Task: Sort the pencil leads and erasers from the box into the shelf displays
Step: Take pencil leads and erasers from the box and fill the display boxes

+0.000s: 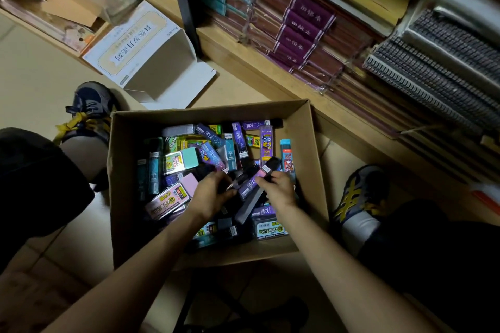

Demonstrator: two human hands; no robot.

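Pencil leads point(266, 143) in slim purple, teal and black cases lie jumbled with erasers point(190, 158) inside an open cardboard box point(120, 192), which sits on the floor between the person's two shoes and just beside the low wooden shelf point(270, 73). Both hands are down in the box, close together near its middle. The left hand point(208, 197) has its fingers curled round a small dark item point(234, 184); what it is, the dim light does not let me tell. The right hand point(278, 189) pinches a black case point(269, 167) with a pink label by its lower end, the case tilted up and away from the wrist. A purple case point(250, 184) lies between the two hands, touching both. A pink eraser point(190, 182) rests just left of the left hand. Beyond the box a white carton point(151, 62) stands open on the floor. On the shelf sit stacked purple notebooks point(305, 27) and, farther right, spiral-bound pads point(446, 62)
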